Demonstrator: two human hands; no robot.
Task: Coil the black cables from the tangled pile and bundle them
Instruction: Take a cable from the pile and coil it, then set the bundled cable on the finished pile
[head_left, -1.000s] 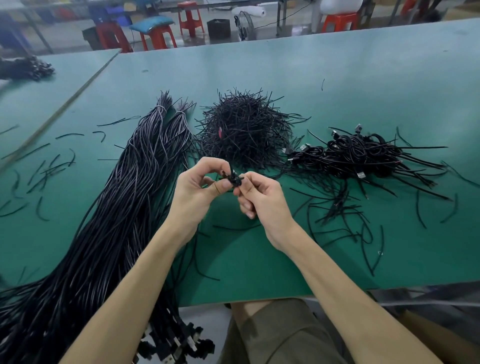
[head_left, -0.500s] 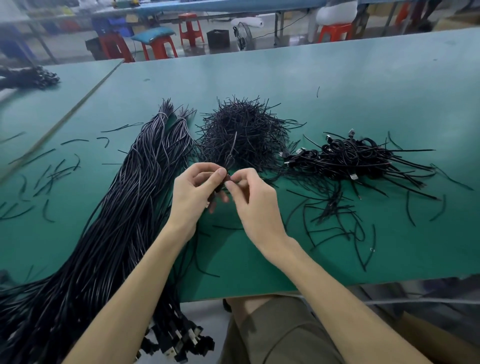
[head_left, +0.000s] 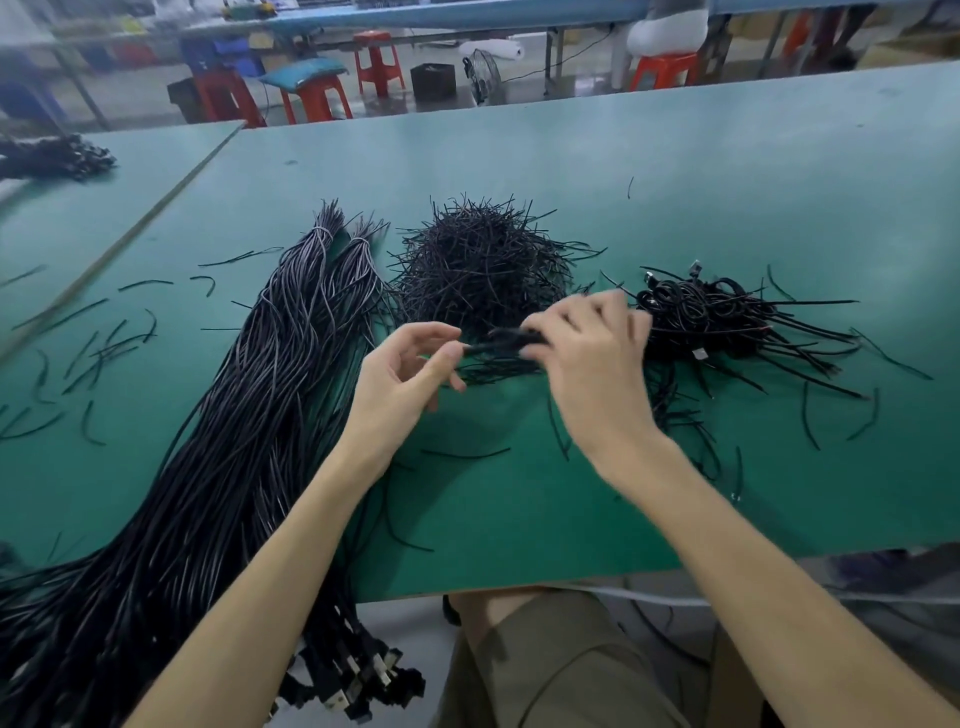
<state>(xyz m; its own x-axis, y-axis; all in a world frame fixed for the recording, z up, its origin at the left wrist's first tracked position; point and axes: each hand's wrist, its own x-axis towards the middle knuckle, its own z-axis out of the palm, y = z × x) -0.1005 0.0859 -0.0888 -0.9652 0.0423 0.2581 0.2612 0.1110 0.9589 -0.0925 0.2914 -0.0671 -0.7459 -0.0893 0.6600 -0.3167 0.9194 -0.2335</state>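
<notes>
Just in front of the pile of short black ties (head_left: 478, 270), a slim, motion-blurred black cable coil (head_left: 501, 340) bridges both hands: the right hand (head_left: 589, 358) grips it and the left hand (head_left: 400, 376) pinches its end.

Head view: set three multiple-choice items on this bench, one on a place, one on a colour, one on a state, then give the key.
1. The heap of short ties lies: A) between the long cable bunch and the coiled cables; B) on a stool; C) at the table's near edge.
2. The table top is: A) red; B) white; C) green.
3. The right hand: A) lies flat on the table; B) holds a black cable; C) hangs empty.
Key: 1 A, the bunch is left of it and the coils right; 2 C, green all over; 3 B, its fingers curl round the cable.
</notes>
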